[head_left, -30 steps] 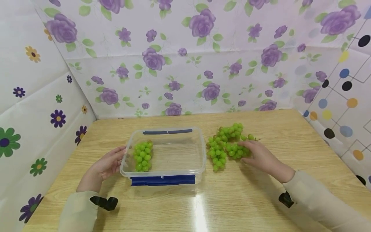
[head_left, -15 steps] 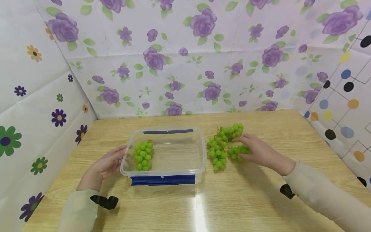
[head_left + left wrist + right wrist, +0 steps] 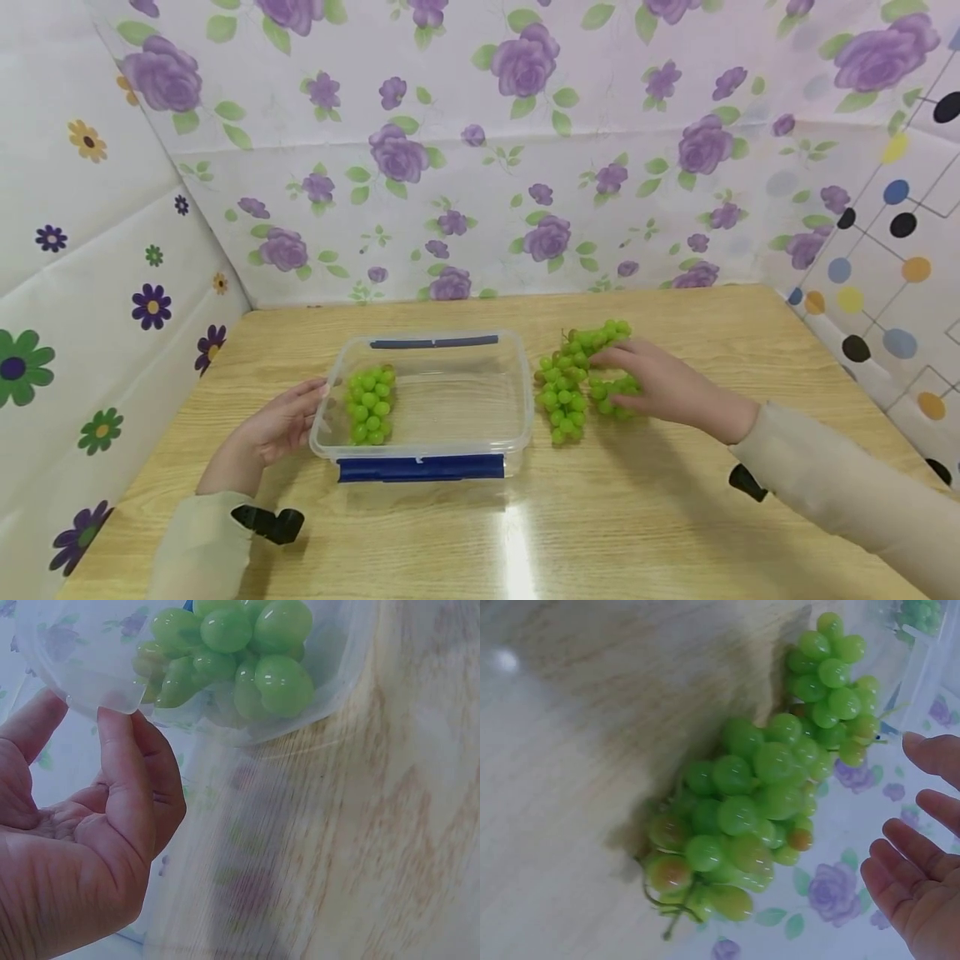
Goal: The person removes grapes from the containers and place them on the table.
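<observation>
My left hand (image 3: 281, 425) rests at the left end of a clear plastic food container (image 3: 523, 392), its fingertips touching the rim. Inside that container, on the left, lies a bunch of green grapes (image 3: 370, 404). More green grapes sit on the table just right of the container: a bunch at the near left (image 3: 562, 408), one farther back (image 3: 597, 337) and one partly under my right hand (image 3: 613, 395). Relaxed and spread, my right hand (image 3: 663, 383) hovers over these bunches. In the right wrist view its fingers stand apart from the grapes (image 3: 739, 814), with nothing between them.
The container carries a blue clip flap (image 3: 420, 468) on its near side and another (image 3: 435, 341) at the far side. Wood-grain table (image 3: 420, 542) lies beneath everything. A purple-flowered cloth (image 3: 465, 208) hangs behind, with patterned cloths at both sides.
My right hand has shifted left and slightly away from me over the bunches, uncovering the table to their right. The left hand and the container have stayed put.
</observation>
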Demonstrator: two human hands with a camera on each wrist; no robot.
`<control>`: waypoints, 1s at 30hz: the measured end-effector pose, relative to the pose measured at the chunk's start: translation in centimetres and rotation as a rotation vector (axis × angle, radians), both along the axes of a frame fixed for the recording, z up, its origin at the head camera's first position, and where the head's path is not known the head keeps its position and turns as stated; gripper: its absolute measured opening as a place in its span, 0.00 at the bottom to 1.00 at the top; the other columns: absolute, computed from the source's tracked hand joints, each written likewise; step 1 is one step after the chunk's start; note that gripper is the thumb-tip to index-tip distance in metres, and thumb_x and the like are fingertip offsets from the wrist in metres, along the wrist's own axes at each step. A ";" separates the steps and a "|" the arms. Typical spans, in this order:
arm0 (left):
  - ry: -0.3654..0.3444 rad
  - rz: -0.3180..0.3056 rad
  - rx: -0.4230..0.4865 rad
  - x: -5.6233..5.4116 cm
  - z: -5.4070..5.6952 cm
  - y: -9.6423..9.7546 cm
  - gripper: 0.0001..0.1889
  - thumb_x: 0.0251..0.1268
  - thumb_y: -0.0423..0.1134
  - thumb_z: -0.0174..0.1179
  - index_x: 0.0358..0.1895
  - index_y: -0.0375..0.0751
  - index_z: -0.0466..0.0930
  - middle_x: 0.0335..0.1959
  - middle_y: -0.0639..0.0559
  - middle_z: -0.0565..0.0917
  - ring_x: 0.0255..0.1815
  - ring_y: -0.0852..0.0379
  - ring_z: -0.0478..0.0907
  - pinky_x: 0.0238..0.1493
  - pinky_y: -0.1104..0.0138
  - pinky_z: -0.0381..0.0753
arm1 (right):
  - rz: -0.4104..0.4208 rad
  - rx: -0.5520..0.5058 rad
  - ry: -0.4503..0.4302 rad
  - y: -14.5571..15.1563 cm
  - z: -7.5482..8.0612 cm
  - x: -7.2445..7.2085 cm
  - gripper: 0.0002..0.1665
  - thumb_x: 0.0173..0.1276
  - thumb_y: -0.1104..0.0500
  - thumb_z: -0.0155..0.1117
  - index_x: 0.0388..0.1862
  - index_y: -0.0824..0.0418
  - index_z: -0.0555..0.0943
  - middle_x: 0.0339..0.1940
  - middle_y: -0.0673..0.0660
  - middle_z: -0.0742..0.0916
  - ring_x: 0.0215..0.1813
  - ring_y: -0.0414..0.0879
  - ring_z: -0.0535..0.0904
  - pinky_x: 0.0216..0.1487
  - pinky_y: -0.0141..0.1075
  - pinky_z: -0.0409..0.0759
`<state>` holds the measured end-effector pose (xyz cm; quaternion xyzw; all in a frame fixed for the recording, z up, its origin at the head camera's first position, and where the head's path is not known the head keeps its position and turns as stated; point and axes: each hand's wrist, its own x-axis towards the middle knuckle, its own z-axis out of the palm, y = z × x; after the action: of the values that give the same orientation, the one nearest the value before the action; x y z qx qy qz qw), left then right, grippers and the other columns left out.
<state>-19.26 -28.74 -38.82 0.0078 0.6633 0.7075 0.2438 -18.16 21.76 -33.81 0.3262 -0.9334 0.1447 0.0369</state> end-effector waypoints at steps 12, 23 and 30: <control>-0.002 0.006 0.009 -0.1 -0.3 0.2 0.19 0.76 0.45 0.45 0.62 0.41 0.56 0.39 0.59 0.78 0.37 0.66 0.79 0.36 0.73 0.81 | 0.047 -0.022 0.074 -1.2 1.7 -1.0 0.27 0.57 0.63 0.72 0.56 0.66 0.77 0.48 0.62 0.81 0.50 0.56 0.77 0.47 0.47 0.79; -0.001 0.020 -0.005 0.0 -0.1 0.2 0.26 0.76 0.45 0.45 0.67 0.35 0.50 0.38 0.58 0.77 0.34 0.67 0.78 0.34 0.74 0.81 | 0.084 -0.049 0.070 -2.8 3.4 -1.4 0.28 0.58 0.63 0.71 0.58 0.62 0.76 0.50 0.59 0.81 0.52 0.53 0.76 0.50 0.47 0.78; 0.009 0.003 -0.015 0.0 -0.1 0.0 0.27 0.76 0.45 0.44 0.68 0.36 0.49 0.39 0.59 0.77 0.36 0.67 0.79 0.35 0.74 0.81 | 0.099 -0.027 0.064 -4.7 4.2 -1.8 0.29 0.59 0.61 0.71 0.60 0.62 0.75 0.53 0.60 0.80 0.54 0.54 0.76 0.52 0.47 0.78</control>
<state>-19.25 -28.76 -38.87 0.0082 0.6696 0.7028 0.2400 -20.00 17.08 -29.63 0.3761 -0.9124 0.1485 0.0639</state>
